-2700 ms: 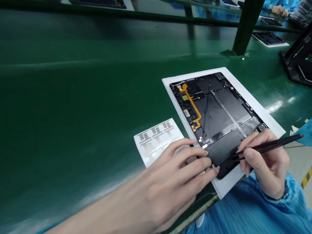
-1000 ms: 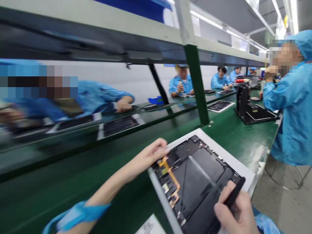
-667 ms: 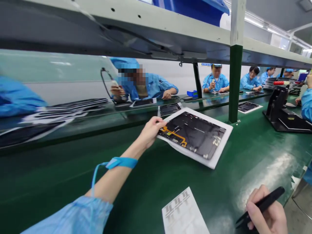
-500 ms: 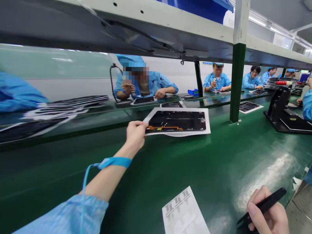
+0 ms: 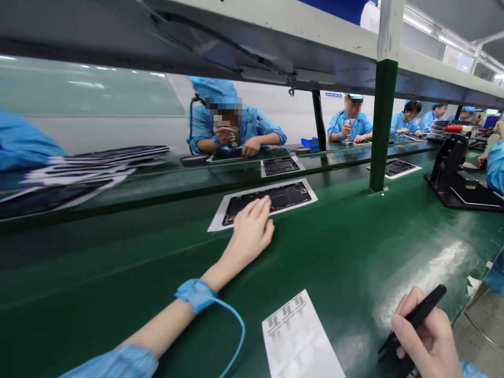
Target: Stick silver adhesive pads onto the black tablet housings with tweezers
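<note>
My left hand, a blue strap round its wrist, rests on a black tablet housing with its inner parts exposed. Its fingers are stretched out over the near edge and grip nothing. The housing lies on a white sheet on the green bench. At the lower right, my right hand is closed round black tweezers, tips pointing down to the left. Between my hands lies a white sheet of grey T-shaped stickers, partly cut off by the frame's lower edge.
A green post holds up the low shelf over the bench. At right stands a black stand. Another housing lies on the raised strip; a stack of sheeted panels is at left. Several co-workers sit opposite.
The housing on its white sheet has gone from my left hand's grip down onto the bench. My left hand has let go of its edge and lies on top. The right hand still holds the tweezers.
</note>
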Demonstrator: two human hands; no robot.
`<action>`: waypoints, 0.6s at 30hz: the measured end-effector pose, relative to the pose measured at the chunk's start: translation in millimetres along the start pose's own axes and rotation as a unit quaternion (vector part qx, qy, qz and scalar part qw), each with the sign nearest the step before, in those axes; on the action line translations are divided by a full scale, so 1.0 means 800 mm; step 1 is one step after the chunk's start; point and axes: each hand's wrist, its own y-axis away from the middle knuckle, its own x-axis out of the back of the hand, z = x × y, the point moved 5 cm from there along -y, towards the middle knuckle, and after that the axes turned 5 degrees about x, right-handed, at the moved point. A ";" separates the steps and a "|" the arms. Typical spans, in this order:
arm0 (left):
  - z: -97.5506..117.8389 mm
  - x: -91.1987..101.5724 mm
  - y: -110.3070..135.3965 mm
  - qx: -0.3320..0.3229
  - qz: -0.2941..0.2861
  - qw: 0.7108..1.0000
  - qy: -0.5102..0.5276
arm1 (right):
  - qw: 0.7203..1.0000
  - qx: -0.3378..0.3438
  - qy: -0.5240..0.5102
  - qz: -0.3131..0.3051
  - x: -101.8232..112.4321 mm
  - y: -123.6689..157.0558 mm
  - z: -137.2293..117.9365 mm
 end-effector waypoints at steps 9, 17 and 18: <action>0.120 0.071 0.107 -0.157 -0.034 0.986 -0.036 | 0.969 0.038 0.011 -0.245 -0.024 -0.139 -0.041; 0.191 0.100 0.131 -0.273 -0.099 0.957 -0.026 | 0.897 -0.184 -0.220 -0.335 -0.130 -0.153 0.038; 0.191 0.101 0.131 -0.270 -0.106 0.956 -0.034 | 0.888 -0.195 -0.233 -0.345 -0.129 -0.148 0.037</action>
